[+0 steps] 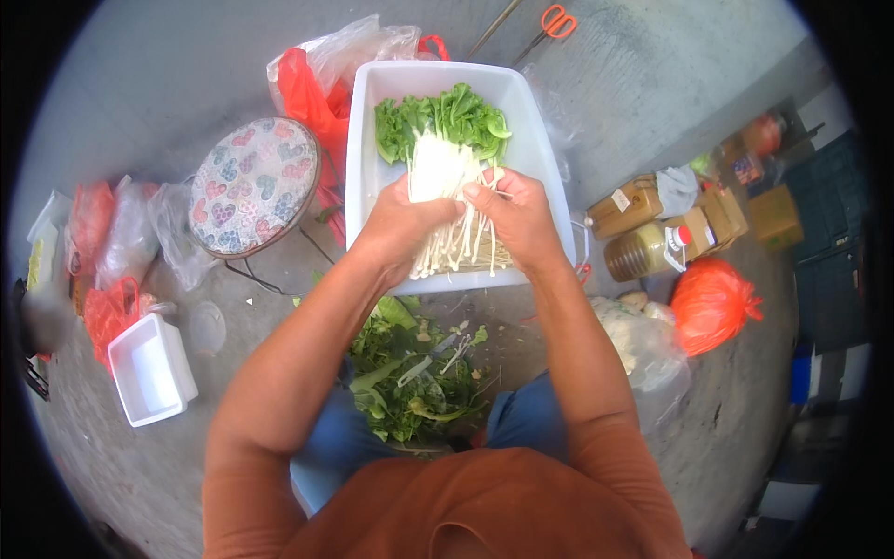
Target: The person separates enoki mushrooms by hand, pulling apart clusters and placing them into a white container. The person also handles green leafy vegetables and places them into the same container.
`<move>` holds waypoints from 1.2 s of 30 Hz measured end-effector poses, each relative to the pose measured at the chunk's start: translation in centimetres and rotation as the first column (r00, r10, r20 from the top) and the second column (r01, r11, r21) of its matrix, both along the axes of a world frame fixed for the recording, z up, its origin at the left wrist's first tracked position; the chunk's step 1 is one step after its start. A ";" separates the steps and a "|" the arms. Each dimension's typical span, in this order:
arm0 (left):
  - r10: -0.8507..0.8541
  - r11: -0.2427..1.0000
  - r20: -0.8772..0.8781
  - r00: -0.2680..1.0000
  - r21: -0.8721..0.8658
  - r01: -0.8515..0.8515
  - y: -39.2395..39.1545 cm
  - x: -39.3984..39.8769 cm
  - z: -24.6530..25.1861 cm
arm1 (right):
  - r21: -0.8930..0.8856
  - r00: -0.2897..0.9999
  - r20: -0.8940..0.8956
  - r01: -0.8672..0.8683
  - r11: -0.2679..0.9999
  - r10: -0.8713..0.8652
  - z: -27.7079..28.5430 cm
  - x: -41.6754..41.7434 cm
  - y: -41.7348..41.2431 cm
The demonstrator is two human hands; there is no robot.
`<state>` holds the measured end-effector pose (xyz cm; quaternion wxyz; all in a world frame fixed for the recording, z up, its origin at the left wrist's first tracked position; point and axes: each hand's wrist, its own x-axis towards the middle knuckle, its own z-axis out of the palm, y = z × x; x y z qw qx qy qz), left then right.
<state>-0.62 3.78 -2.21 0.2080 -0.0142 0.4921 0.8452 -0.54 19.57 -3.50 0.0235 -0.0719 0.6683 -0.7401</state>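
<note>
A bundle of white enoki mushrooms (441, 171) is held over a white plastic basin (543, 168). My left hand (412, 220) wraps around the bundle from the left, thumb across its front. On the right, my right hand (513, 209) pinches a few stems between thumb and fingers at the bundle's edge. Green leafy lettuce (447, 115) lies at the far end of the basin. Beneath the hands, more pale mushroom stems (482, 248) are partly visible near the basin's near end.
A round stool with a heart-patterned seat (255, 185) stands left of the basin. Vegetable trimmings and a knife (415, 370) lie between my knees. A small white tub (150, 374) sits at left. An oil jug (635, 251), cardboard boxes (625, 202) and a red bag (712, 307) are at right. Orange-handled scissors (559, 22) lie beyond.
</note>
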 end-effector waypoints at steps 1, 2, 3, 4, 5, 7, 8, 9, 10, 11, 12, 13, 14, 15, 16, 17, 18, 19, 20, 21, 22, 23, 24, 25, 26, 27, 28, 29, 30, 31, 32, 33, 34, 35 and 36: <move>0.027 1.000 0.032 0.999 0.001 -0.027 0.0 0.1 0.2 | 0.009 1.000 0.002 0.002 1.000 -0.002 0.0 0.0 0.0; 0.051 0.999 0.035 0.998 0.005 -0.051 -0.1 0.0 0.0 | 0.036 1.000 0.017 0.018 0.999 -0.018 0.3 0.1 0.0; 0.075 0.997 0.037 0.997 0.012 -0.075 -0.3 -0.2 -0.4 | 0.067 0.999 0.032 0.033 0.997 -0.036 1.1 0.3 0.0; 0.099 0.995 0.040 0.994 0.020 -0.099 -0.4 -0.4 -0.6 | 0.097 0.998 0.046 0.048 0.994 -0.053 1.5 0.5 0.0; 0.106 0.994 0.019 0.994 0.010 -0.106 -0.6 -0.6 -0.8 | 0.092 0.998 0.042 0.046 0.995 -0.050 1.5 0.4 0.1; 0.117 0.993 -0.019 0.993 -0.007 -0.117 -0.7 -0.8 -1.0 | 0.082 0.998 0.037 0.043 0.996 -0.046 1.2 0.4 0.4; 0.143 0.990 -0.013 0.990 -0.010 -0.143 -0.6 -0.7 -1.0 | 0.106 0.997 0.034 0.065 0.992 -0.069 0.9 0.1 0.6; 0.169 0.986 -0.006 0.986 -0.016 -0.169 -0.4 -0.6 -0.7 | 0.127 0.995 0.032 0.088 0.988 -0.093 0.5 -0.3 0.9; 0.194 0.981 0.000 0.981 -0.023 -0.194 -0.3 -0.6 -0.5 | 0.148 0.993 0.029 0.111 0.983 -0.116 0.4 -0.6 1.2; 0.261 0.965 0.003 0.965 -0.030 -0.261 -0.5 -0.6 -0.1 | 0.196 0.991 -0.021 0.134 0.971 -0.132 0.6 -0.7 1.7; 0.328 0.944 0.006 0.945 -0.037 -0.327 -0.9 -0.7 0.2 | 0.243 0.987 -0.072 0.158 0.957 -0.144 1.0 -0.7 2.3; 0.392 0.919 0.009 0.920 -0.044 -0.392 -1.4 -1.0 0.3 | 0.289 0.980 -0.123 0.184 0.940 -0.154 1.2 -0.7 2.9; 0.401 0.916 -0.026 0.916 -0.014 -0.401 -2.0 -1.5 -0.1 | 0.295 0.983 -0.120 0.172 0.940 -0.142 1.3 -0.8 3.4; 0.411 0.911 -0.045 0.910 -0.025 -0.413 -2.3 -1.6 -0.1 | 0.420 0.985 -0.147 0.144 0.896 -0.089 1.2 -0.7 3.6; 0.421 0.905 -0.064 0.905 -0.035 -0.424 -2.5 -1.6 -0.1 | 0.538 0.985 -0.167 0.119 0.834 -0.033 1.1 -0.5 3.7; 0.431 0.899 -0.084 0.899 -0.045 -0.435 -2.5 -1.6 -0.1 | 0.647 0.984 -0.178 0.098 0.756 0.025 1.0 -0.4 3.7; 0.424 0.901 -0.115 0.899 -0.048 -0.431 -2.5 -1.6 0.0 | 0.768 0.974 -0.150 0.007 0.641 0.169 0.3 -0.2 3.4; 0.390 0.915 -0.111 0.914 -0.067 -0.399 -2.4 -1.4 0.1 | 0.865 0.948 -0.097 -0.071 0.497 0.305 -0.4 0.0 2.9; 0.357 0.926 -0.106 0.928 -0.087 -0.366 -2.3 -1.2 0.3 | 0.893 0.949 -0.017 -0.127 0.431 0.316 -0.4 0.3 2.9; 0.330 0.935 -0.099 0.939 -0.105 -0.340 -2.4 -0.9 0.4 | 0.870 0.964 -0.014 -0.118 0.478 0.264 0.2 0.2 2.8; 0.271 0.951 -0.096 0.958 -0.124 -0.282 -2.3 -0.8 0.3 | 0.845 0.977 -0.009 -0.106 0.524 0.212 1.1 0.1 2.9; 0.212 0.964 -0.092 0.973 -0.143 -0.224 -2.2 -0.7 0.2 | 0.818 0.987 -0.001 -0.092 0.568 0.160 1.6 0.0 2.8; 0.148 0.974 -0.092 0.985 -0.159 -0.161 -2.0 -0.6 0.2 | 0.700 0.991 -0.042 -0.062 0.711 0.127 1.6 0.0 2.4; 0.095 0.983 -0.102 0.990 -0.146 -0.110 -1.7 -0.6 0.1 | 0.557 0.993 -0.076 -0.031 0.830 0.088 1.5 0.1 1.6; 0.043 0.989 -0.113 0.993 -0.134 -0.058 -1.5 -0.5 -0.1 | 0.394 0.994 -0.102 0.000 0.919 0.043 1.5 0.1 0.8; -0.015 0.993 -0.125 0.992 -0.122 -0.001 -1.2 -0.3 -0.2 | 0.360 0.991 -0.130 0.026 0.933 0.023 0.9 0.0 0.4; -0.036 0.986 -0.135 0.990 -0.168 0.013 -0.8 0.1 0.1 | 0.323 0.987 -0.158 0.051 0.945 0.000 -0.1 -0.2 0.1; -0.046 0.986 -0.161 0.986 -0.167 0.018 -0.7 0.0 0.1 | 0.286 0.983 -0.184 0.075 0.955 -0.022 -0.7 -0.3 -0.2; -0.048 0.986 -0.183 0.982 -0.168 0.017 -0.8 0.0 -0.1 | 0.199 0.980 -0.174 0.134 0.971 -0.099 0.2 0.2 -0.9; -0.050 0.986 -0.205 0.977 -0.168 0.016 -0.8 -0.1 -0.3 | 0.196 0.982 -0.157 0.135 0.971 -0.105 0.7 0.4 -1.1; -0.037 0.989 -0.177 0.983 -0.149 0.010 -0.9 0.0 -0.4 | 0.193 0.984 -0.140 0.136 0.972 -0.110 1.0 0.5 -1.1; -0.027 0.991 -0.152 0.988 -0.130 0.007 -0.8 0.0 -0.5 | 0.189 0.985 -0.125 0.141 0.972 -0.118 1.1 0.6 -1.0; -0.018 0.994 -0.126 0.992 -0.111 0.004 -0.8 0.0 -0.5 | 0.193 0.985 -0.092 0.161 0.968 -0.145 1.1 0.5 -0.7; 0.001 0.994 -0.091 0.996 -0.105 -0.010 -0.9 0.0 -0.3 | 0.199 0.983 -0.059 0.180 0.963 -0.172 1.1 0.2 -0.4; 0.019 0.995 -0.056 0.998 -0.100 -0.025 -1.1 0.0 0.1 | 0.203 0.980 -0.026 0.200 0.958 -0.199 1.1 0.1 -0.1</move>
